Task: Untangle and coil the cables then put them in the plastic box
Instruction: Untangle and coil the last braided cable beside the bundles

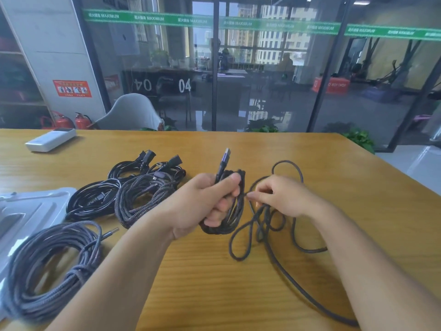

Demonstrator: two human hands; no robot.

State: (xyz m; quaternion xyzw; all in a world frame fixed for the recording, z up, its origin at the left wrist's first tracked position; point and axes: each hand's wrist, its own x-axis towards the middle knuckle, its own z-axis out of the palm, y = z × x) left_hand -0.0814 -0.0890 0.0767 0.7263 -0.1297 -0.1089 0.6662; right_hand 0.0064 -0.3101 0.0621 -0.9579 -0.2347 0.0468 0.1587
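Left hand: left hand [205, 199] curled round a part-wound coil [229, 211] of dark braided cable, thumb across the top strands; fingertips partly buried among the loops.
Plug: USB plug [225, 157] standing up above the fist, tilted a little to the right; its opening not readable.
Right hand: right hand [279, 197] just beside the coil, thumb and forefinger pinching one strand; remaining fingers folded under, hidden behind the knuckles.
Loose cable: loose cable [262, 225] running from the pinch down onto the surface [238, 295] in crossed loops; one stretch passing under the right forearm, lost at the lower right; far end not visible.
Grey coil: grey braided coil [55, 268] at lower left, lying partly on the plastic box, metal plug tip poking out at upper right; lower edge blurred, close to the frame border.
Plastic box: clear plastic box [35, 206] at the left edge, cut off by the frame; whether lid or tray, hard to tell; inside not visible.
Middle bundles: braided bundle [143, 199] and glossy black bundle [93, 199] touching side by side; black power cords [145, 164] behind them, plugs pointing away; where one cable stops and the next starts, unclear.
Far left: white device [51, 139] near the back edge of the surface, well apart from the cables; too blurred to identify.
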